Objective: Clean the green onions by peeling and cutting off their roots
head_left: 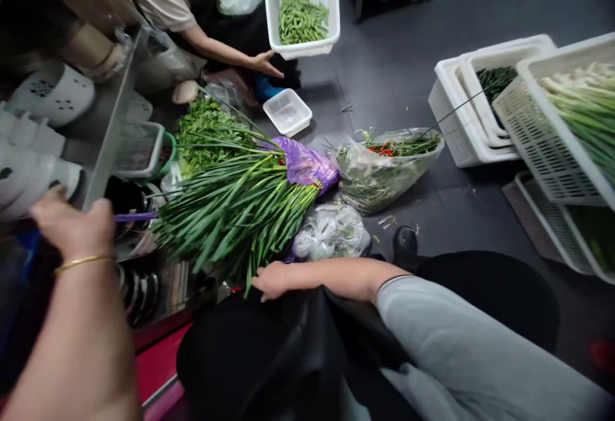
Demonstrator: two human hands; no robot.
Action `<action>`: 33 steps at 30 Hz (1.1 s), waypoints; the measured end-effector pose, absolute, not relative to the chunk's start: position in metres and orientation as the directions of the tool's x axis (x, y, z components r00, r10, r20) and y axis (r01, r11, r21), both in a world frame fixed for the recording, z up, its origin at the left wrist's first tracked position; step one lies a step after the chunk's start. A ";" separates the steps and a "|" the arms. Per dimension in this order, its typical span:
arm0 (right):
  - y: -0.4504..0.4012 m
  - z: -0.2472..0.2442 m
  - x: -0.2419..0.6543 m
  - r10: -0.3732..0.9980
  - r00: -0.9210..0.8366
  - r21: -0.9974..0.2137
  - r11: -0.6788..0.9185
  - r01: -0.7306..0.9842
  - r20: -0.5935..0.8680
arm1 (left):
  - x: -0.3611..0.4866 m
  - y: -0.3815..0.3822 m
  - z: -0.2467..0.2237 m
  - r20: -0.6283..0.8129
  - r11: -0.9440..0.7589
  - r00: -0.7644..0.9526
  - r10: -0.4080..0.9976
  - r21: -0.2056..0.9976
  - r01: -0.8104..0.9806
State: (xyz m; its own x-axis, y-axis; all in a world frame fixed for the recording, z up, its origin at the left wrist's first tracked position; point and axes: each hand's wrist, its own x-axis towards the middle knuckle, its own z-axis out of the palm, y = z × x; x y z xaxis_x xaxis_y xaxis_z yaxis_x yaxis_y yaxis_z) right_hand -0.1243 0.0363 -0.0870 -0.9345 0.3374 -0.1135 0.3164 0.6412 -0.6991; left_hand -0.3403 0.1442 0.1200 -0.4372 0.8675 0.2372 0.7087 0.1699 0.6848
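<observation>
My left hand (74, 222), blurred, is at the metal shelf edge beside white perforated baskets (33, 171). Its fingers are mostly hidden, so a grip on a basket cannot be made out. A thin purple strip (134, 216) shows just right of this hand. Low in the middle, my right hand (271, 280) is closed beside the leaf tips of a large bunch of long green leaves (230, 209). Whatever its fingers hold is hidden. Purple wrapping (310, 165) surrounds the stem end of the bunch. Leafy greens (206, 132) lie behind it.
A co-worker's hand (266, 63) reaches below a white basket (302, 49) of green pods. On the floor are a small white tray (288, 110), a clear bag of greens (384, 177) and a netted bag (331, 232). White crates (542, 126) with vegetables stand right.
</observation>
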 end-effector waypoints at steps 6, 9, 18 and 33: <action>0.088 -0.131 0.020 0.748 -0.511 -0.581 0.210 0.787 -0.423 | -0.200 0.143 -0.008 0.095 -0.279 0.270 0.958 0.109 0.954; 0.112 -0.156 0.083 0.828 -0.306 -0.462 0.064 0.884 -0.470 | -0.209 0.157 -0.066 -0.092 -0.087 0.086 0.992 -0.008 0.996; 0.139 -0.210 0.099 0.831 -0.236 -0.402 0.017 0.916 -0.504 | -0.292 0.183 -0.122 -0.188 -0.072 0.053 0.981 -0.098 0.993; 0.283 -0.269 -0.013 0.566 -0.790 -0.210 0.765 0.610 -0.234 | -0.360 0.252 -0.167 -0.069 -0.191 0.192 0.979 0.027 0.981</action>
